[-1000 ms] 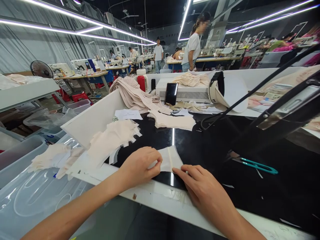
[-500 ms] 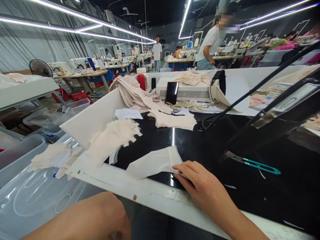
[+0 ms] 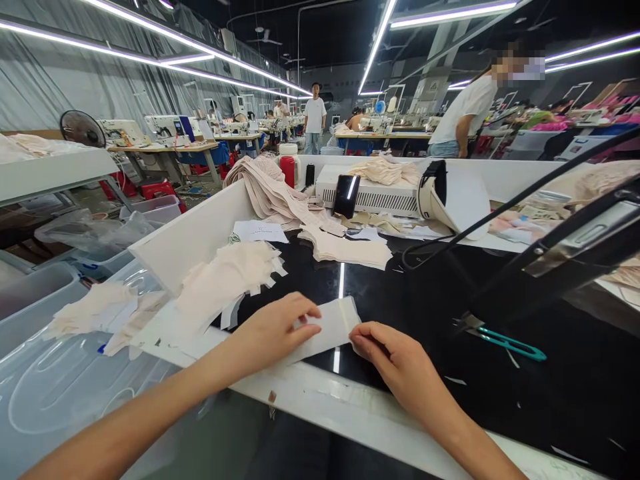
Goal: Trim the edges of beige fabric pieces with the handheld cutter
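A thin, whitish cut fabric piece (image 3: 331,325) with a pale yellowish strip near its right end lies on the black tabletop (image 3: 400,300). My right hand (image 3: 397,357) pinches its right edge between thumb and fingertips. Over the piece's left part is my left hand (image 3: 277,330), thumb and index finger apart; it covers that end, and whether it touches the cloth I cannot tell. Left of the hands, a fanned pile of beige fabric pieces (image 3: 223,273) rests on the white table edge. Farther back lies a neat stack of cream fabric pieces (image 3: 345,248).
Teal-handled thread snips (image 3: 515,342) lie to the right, beneath a dark machine arm (image 3: 565,267). A phone (image 3: 347,195) leans on a white vented box (image 3: 380,193), beside a white visor (image 3: 465,200). Clear plastic bins (image 3: 50,380) stand at lower left. Other people are in the background.
My left hand has risen from below the table edge and reached over the fabric piece. My right hand keeps its pinch on the right edge. A person in the background has moved right.
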The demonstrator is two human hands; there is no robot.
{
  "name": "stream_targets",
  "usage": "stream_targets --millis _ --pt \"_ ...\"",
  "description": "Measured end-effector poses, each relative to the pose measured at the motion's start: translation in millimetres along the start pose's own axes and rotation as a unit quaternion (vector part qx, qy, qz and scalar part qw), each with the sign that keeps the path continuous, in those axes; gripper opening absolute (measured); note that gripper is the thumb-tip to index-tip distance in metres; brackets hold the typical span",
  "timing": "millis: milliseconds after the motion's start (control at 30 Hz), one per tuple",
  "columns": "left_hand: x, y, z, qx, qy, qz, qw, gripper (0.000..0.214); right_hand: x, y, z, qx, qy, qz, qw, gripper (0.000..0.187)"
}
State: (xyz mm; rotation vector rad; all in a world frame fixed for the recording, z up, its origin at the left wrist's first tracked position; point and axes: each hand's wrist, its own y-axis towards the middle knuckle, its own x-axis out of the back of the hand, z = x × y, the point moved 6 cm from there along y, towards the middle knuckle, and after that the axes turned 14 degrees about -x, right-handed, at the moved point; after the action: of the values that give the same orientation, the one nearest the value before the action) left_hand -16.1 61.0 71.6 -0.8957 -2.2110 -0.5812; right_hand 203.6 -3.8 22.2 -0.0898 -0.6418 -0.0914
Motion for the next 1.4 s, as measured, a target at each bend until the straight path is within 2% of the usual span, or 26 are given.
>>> stream_targets --millis 100,200,300,400,500,633,733,833,1000,1067,1167,1267,1400 --pt "-13.3 25 11 0.008 0.030 -0.016 0.999 0.035 2 0 2 -0.009 0.026 -0.005 1.000 0.034" --pt "-26.1 39 14 0.035 0.017 0.015 0.999 0.041 8 -1 4 0.000 0.040 -0.026 0.999 0.035" --pt "-38.2 44 14 0.066 -0.099 0.037 0.992 0.041 14 0 7 0.016 0.053 -0.044 0.998 0.035" --pt "-45.1 46 17 0.084 -0.208 0.014 0.974 0.033 17 1 7 0.024 0.066 -0.054 0.996 0.033" --pt "-46.9 42 25 0.104 -0.238 -0.018 0.965 0.038 21 2 8 0.029 0.084 -0.074 0.993 0.032" --pt "-48.4 33 30 0.157 -0.321 -0.046 0.933 0.069 24 0 14 0.048 0.094 -0.092 0.990 0.030" --pt "-52.9 30 23 0.168 -0.354 0.000 0.920 0.085 28 -3 20 0.073 0.094 -0.106 0.987 0.028" --pt "-56.2 28 15 0.181 -0.408 0.017 0.895 0.086 31 -5 26 0.101 0.090 -0.124 0.983 0.027" --pt "-56.1 22 -1 0.165 -0.550 -0.025 0.819 0.073 33 -11 35 0.154 0.066 -0.137 0.976 0.025" --pt "-55.6 18 -4 0.152 -0.574 -0.036 0.804 0.064 31 -13 38 0.172 0.056 -0.134 0.974 0.025" --pt "-57.4 13 -7 0.149 -0.578 -0.038 0.801 0.057 26 -15 40 0.195 0.048 -0.126 0.972 0.024" --pt "-61.6 9 -8 0.159 -0.572 -0.032 0.804 0.061 21 -16 42 0.224 0.049 -0.112 0.967 0.023" --pt "-63.8 8 -8 0.150 -0.547 -0.052 0.822 0.064 17 -17 43 0.233 0.051 -0.107 0.965 0.023"
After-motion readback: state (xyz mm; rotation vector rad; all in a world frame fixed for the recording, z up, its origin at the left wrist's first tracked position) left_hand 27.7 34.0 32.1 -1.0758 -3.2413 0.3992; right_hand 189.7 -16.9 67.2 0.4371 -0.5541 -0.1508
